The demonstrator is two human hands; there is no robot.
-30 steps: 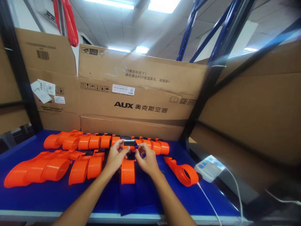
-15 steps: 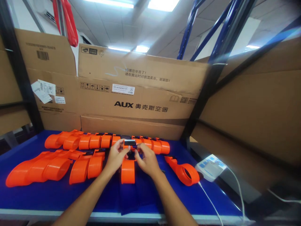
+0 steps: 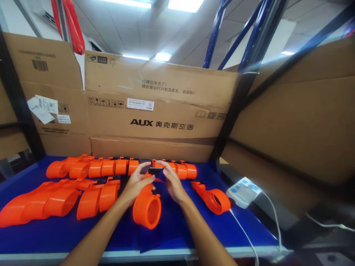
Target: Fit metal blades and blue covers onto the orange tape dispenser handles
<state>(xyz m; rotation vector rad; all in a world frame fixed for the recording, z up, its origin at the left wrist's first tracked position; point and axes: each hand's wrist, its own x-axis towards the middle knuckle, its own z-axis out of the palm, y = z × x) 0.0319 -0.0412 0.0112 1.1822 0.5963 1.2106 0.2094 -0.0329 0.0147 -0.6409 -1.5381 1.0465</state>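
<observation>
- Standing behind the counter, a cardboard panel [image 3: 166, 88] is showing "AUX 奥克斯空调" in black, and above it "师傅您辛苦了! 请在搬运时对我温柔些, 谢谢您!".
- The blue counter [image 3: 41, 236] is carrying two rows of orange pieces.
- The front row [image 3: 62, 202] is lying at the left, its broad rounded ends pointing toward the person.
- The back row [image 3: 95, 168] is running across near the panel, partly hidden behind the hands.
- The left hand [image 3: 136, 181] is pinching, thumb and fingers nearly closed, on the upper end of an orange piece.
- The right hand [image 3: 172, 181] is holding its fingers partly curled beside a black part; whether it is gripping cannot be told.
- The held orange piece [image 3: 139, 211] is hanging over the counter's middle, its long axis running from the hands toward the person, its ring opening facing slightly right.
- A white device [image 3: 242, 192] is resting at the right, beside a separate orange piece [image 3: 211, 201].
- A white label [image 3: 140, 104] is reading "25"; its smaller print is blurring.
- The black part [image 3: 155, 170] is pointing left to right between the hands.
</observation>
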